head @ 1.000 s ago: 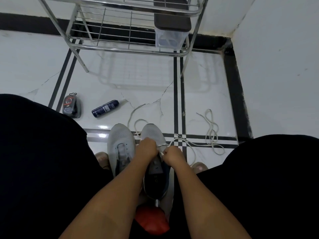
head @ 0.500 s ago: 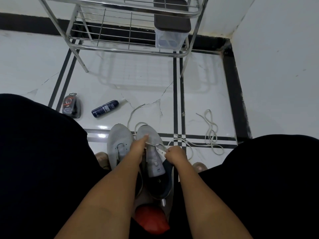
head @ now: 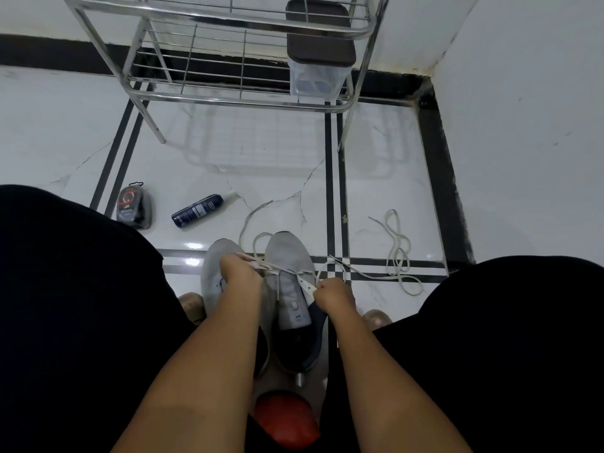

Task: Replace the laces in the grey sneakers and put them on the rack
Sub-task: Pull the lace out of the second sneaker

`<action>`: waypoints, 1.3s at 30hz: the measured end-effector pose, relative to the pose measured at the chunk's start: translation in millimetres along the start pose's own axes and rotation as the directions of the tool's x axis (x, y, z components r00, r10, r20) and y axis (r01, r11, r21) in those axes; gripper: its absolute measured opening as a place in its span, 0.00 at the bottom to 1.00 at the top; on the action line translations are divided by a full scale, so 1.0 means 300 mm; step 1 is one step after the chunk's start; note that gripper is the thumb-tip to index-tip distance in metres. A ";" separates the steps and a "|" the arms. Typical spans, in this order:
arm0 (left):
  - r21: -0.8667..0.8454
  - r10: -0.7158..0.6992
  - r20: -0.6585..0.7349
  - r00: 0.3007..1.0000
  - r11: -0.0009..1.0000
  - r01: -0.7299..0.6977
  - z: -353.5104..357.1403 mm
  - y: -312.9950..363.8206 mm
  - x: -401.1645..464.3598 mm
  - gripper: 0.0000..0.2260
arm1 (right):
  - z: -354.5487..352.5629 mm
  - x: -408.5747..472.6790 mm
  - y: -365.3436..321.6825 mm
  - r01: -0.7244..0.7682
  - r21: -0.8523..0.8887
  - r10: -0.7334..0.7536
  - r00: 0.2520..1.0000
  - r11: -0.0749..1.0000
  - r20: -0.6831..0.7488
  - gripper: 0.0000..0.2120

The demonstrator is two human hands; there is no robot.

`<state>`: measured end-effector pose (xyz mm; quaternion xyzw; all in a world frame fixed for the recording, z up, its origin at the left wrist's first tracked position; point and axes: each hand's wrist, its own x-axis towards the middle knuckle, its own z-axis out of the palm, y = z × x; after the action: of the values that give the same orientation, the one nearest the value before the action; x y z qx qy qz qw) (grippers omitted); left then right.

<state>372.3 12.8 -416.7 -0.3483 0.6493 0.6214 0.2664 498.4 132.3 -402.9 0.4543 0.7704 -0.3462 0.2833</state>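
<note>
Both hands are down at the right-hand grey sneaker [head: 289,266], set apart either side of it. The left hand [head: 237,273] pinches one end of the white lace [head: 284,272] over toward the other sneaker [head: 214,273], the right hand [head: 331,294] grips the other end at the eyelet row, and the lace runs taut across the tongue between them. Both sneakers stand side by side on the tiled floor, toes pointing at the metal rack [head: 228,93], which stands well apart and holds only a lidded plastic box [head: 317,70]. A loose lace [head: 397,253] lies off to the right on the floor.

Risk from here, I'd say: pull harder on one side and the ends finish uneven, leaving one too short to tie. The trailing slack looping past the toes could also snag or knot. And the left sneaker looks unlaced, so there's a way to go.
</note>
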 end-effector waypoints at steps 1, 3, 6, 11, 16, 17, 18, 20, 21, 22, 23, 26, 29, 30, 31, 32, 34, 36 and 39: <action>-0.118 -0.025 -0.010 1.000 0.993 0.024 -0.010 0.012 -0.006 0.12 | 0.002 0.000 -0.003 0.006 0.017 -0.006 1.000 1.000 0.004 0.10; 0.274 0.132 0.009 0.991 0.953 -0.130 0.011 0.024 -0.026 0.11 | 0.009 -0.006 -0.010 0.021 0.023 -0.022 1.000 1.000 0.021 0.09; 0.846 0.264 0.417 0.869 0.235 -0.478 0.036 -0.044 -0.082 0.13 | 0.019 -0.011 -0.017 0.056 -0.017 -0.056 0.998 0.998 0.012 0.08; 0.791 0.244 0.609 0.755 -0.254 -0.556 0.028 -0.124 -0.100 0.11 | 0.035 -0.016 -0.016 0.077 -0.072 -0.076 0.997 0.994 0.015 0.12; 0.737 0.304 0.673 0.674 -0.349 -0.578 0.002 -0.120 -0.126 0.09 | 0.040 -0.017 -0.015 0.079 -0.079 -0.078 0.997 0.994 0.024 0.13; 0.745 0.321 0.666 0.673 -0.332 -0.579 -0.006 -0.126 -0.126 0.09 | 0.039 -0.021 -0.017 0.075 -0.074 -0.074 0.997 0.994 0.021 0.13; 0.753 0.338 0.658 0.673 -0.307 -0.583 -0.008 -0.134 -0.125 0.08 | 0.039 -0.021 -0.018 0.075 -0.073 -0.074 0.997 0.994 0.017 0.13; 0.740 0.397 0.670 0.628 -0.279 -0.612 -0.011 -0.143 -0.127 0.07 | 0.037 -0.023 -0.019 0.072 -0.064 -0.071 0.997 0.995 0.019 0.13; 0.753 0.405 0.652 0.641 -0.248 -0.609 -0.015 -0.146 -0.123 0.06 | 0.037 -0.026 -0.019 0.067 -0.057 -0.066 0.998 0.996 0.024 0.14; 0.766 0.398 0.634 0.663 -0.208 -0.608 -0.017 -0.148 -0.117 0.07 | 0.037 -0.025 -0.019 0.064 -0.052 -0.063 0.998 0.997 0.026 0.14; 0.758 0.396 0.637 0.661 -0.168 -0.630 -0.016 -0.159 -0.115 0.09 | 0.036 -0.028 -0.019 0.058 -0.048 -0.057 0.998 0.997 0.030 0.13; 0.818 0.421 0.522 0.742 0.000 -0.576 0.002 -0.144 -0.133 0.09 | 0.029 -0.024 -0.020 0.016 -0.033 -0.015 1.000 0.999 0.019 0.15; 0.663 0.411 -0.043 0.911 0.694 -0.282 0.004 -0.025 -0.145 0.10 | 0.011 -0.018 -0.017 -0.076 0.017 0.076 0.997 0.997 -0.006 0.16; 0.459 0.301 -0.179 0.937 0.868 -0.192 -0.017 0.028 -0.123 0.11 | 0.006 -0.016 -0.017 -0.095 0.032 0.095 0.995 0.995 -0.013 0.16; 0.326 0.227 -0.212 0.951 0.933 -0.150 -0.029 0.075 -0.093 0.09 | 0.005 -0.018 -0.020 -0.104 0.041 0.105 0.994 0.994 -0.012 0.16; 0.269 0.200 -0.188 0.962 0.952 -0.145 -0.039 0.118 -0.084 0.09 | 0.004 -0.020 -0.022 -0.106 0.046 0.106 0.994 0.993 -0.005 0.16; 0.280 0.266 -0.112 0.957 0.933 -0.226 -0.034 0.146 -0.073 0.08 | 0.009 -0.025 -0.029 -0.096 0.045 0.096 0.995 0.994 0.014 0.17; 0.536 0.386 0.069 0.920 0.763 -0.361 0.003 0.104 -0.091 0.13 | 0.012 -0.025 -0.034 -0.079 0.031 0.079 0.997 0.996 0.014 0.18; 0.801 0.254 0.584 0.771 -0.025 -0.598 0.028 -0.045 -0.100 0.08 | 0.009 -0.030 -0.040 -0.059 -0.002 0.059 0.998 0.998 -0.007 0.16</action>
<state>400.6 24.9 -402.5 0.2178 0.9184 0.1367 0.3008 491.8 121.4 -394.3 0.4777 0.7580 -0.3353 0.2913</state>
